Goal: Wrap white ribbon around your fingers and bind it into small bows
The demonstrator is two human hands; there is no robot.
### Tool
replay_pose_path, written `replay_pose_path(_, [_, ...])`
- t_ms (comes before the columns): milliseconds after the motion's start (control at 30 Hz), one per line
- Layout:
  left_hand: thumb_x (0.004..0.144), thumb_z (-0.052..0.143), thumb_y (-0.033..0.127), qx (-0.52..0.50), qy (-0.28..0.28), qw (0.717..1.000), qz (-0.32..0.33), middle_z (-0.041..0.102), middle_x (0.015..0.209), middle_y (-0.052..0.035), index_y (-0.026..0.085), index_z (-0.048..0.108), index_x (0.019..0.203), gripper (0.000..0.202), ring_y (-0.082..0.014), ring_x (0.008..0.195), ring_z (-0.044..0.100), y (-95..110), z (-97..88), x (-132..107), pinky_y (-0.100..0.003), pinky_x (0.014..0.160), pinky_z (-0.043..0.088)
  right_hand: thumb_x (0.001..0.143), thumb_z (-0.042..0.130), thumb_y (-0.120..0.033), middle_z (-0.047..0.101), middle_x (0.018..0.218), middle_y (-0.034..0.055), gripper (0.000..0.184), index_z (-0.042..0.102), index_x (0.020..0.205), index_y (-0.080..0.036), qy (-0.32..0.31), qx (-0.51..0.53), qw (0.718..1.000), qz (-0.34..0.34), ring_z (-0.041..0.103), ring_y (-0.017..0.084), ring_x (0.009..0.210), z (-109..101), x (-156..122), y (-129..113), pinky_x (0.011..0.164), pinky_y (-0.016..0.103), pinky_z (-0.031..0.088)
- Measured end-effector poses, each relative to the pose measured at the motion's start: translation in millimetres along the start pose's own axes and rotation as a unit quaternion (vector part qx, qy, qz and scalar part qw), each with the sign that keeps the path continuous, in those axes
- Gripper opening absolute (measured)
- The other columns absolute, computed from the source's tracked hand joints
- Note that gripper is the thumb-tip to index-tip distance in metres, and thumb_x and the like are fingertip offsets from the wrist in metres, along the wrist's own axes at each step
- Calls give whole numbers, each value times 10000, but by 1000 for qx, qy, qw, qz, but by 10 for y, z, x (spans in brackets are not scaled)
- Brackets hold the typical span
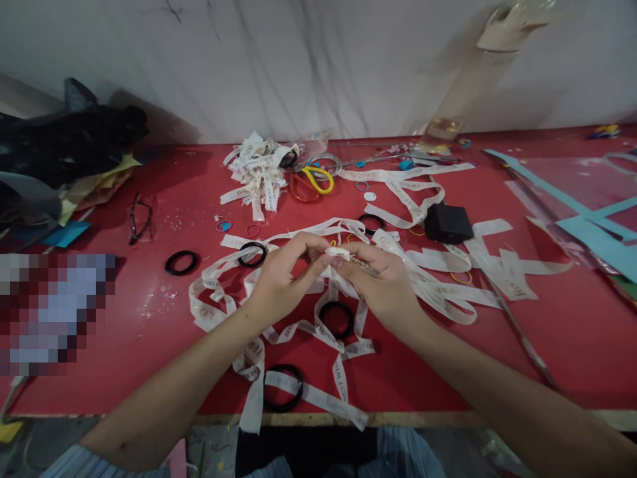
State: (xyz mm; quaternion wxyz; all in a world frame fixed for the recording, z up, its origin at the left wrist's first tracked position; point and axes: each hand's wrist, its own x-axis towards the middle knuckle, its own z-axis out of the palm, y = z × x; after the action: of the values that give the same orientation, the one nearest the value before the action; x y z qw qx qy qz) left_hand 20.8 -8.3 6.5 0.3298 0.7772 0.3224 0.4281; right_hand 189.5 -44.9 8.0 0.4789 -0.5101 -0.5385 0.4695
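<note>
My left hand (288, 272) and my right hand (387, 282) meet over the middle of the table, thumbs and fingers pinched together. Between the fingertips is a folded piece of white printed ribbon (338, 253), and its tail hangs below them. Loose lengths of the same lettered ribbon (298, 328) lie curled under and around both hands. Black rings lie among them: one ring (337, 320) below the hands, another ring (252, 254) left of my left hand, and one (283, 388) near the front edge, crossed by ribbon.
A pile of cut ribbon (256, 169) sits at the back beside yellow-handled scissors (318, 180). A black box (448, 223) rests on ribbon to the right. Dark glasses (140, 219) and a black ring (181, 263) are on the left. Pale blue strips (592, 216) lie far right.
</note>
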Motion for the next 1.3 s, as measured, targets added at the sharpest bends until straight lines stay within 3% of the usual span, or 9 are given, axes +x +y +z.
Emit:
replay_pose_path(167, [946, 584, 287, -40, 3, 999, -14, 583, 762, 22, 189, 582, 925, 100, -84, 680, 554, -4, 7, 10, -195, 637, 458, 856, 682, -392, 363, 515, -90, 211, 686, 933, -195, -21, 34, 999, 35, 289, 55, 449, -9, 26, 30, 456, 226, 241])
replay_pose_path(367, [900, 658, 342, -143, -8, 987, -74, 542, 735, 29, 200, 595, 931, 159, -84, 639, 511, -19, -5, 14, -199, 613, 460, 815, 719, -434, 416, 530, -96, 280, 587, 820, -187, -47, 116, 989, 73, 285, 32, 421, -8, 52, 71, 395, 189, 196])
replay_pose_path(500, [884, 665, 413, -204, -21, 971, -124, 530, 707, 29, 212, 594, 944, 222, -86, 603, 506, -45, -14, 14, -186, 531, 442, 799, 737, -447, 362, 474, -117, 319, 538, 797, -198, -76, 174, 976, 104, 237, 27, 381, -16, 44, 59, 367, 173, 175])
replay_pose_path(633, [871, 676, 430, -244, -12, 962, -126, 495, 653, 43, 211, 593, 901, 236, -78, 571, 472, -59, -8, 27, -181, 513, 420, 758, 778, -446, 387, 481, -108, 337, 561, 807, -193, -97, 186, 972, 105, 239, 21, 382, -18, 37, 35, 364, 164, 166])
replay_pose_path(767, [865, 692, 410, -250, -17, 962, -110, 504, 657, 44, 210, 591, 881, 225, -76, 569, 473, -48, -12, 38, -181, 517, 424, 739, 801, -399, 381, 467, -97, 273, 646, 793, -181, -81, 164, 979, 92, 253, 26, 386, -5, 23, 15, 362, 173, 153])
replay_pose_path(900, [877, 678, 409, -200, -17, 975, -93, 520, 691, 36, 208, 601, 913, 218, -78, 573, 499, -28, -22, 30, -192, 530, 446, 725, 809, -358, 520, 553, -49, 223, 748, 837, -176, -36, 138, 987, 79, 360, 46, 450, 14, 5, 31, 409, 192, 265])
replay_pose_path(1033, [900, 656, 380, -140, 4, 989, -53, 518, 692, 34, 202, 614, 908, 183, -81, 590, 502, -1, -22, 19, -206, 574, 453, 749, 775, -422, 618, 659, -16, 314, 790, 953, -184, -11, 95, 992, 83, 416, 65, 520, 28, 0, 45, 472, 212, 323])
replay_pose_path(1200, [899, 652, 391, -119, 10, 991, -54, 525, 700, 33, 196, 613, 899, 200, -84, 599, 485, 11, -20, 25, -213, 582, 440, 775, 751, -399, 683, 760, 5, 237, 765, 871, -183, -12, 43, 998, 33, 548, 111, 640, 29, 7, 3, 575, 240, 441])
replay_pose_path(1300, [892, 661, 387, -141, 4, 986, -87, 513, 690, 40, 195, 599, 900, 202, -84, 592, 479, -2, -13, 28, -210, 566, 427, 804, 736, -407, 683, 817, 6, 259, 698, 965, -207, 9, 24, 1000, 5, 591, 128, 699, 20, 2, 8, 615, 247, 468])
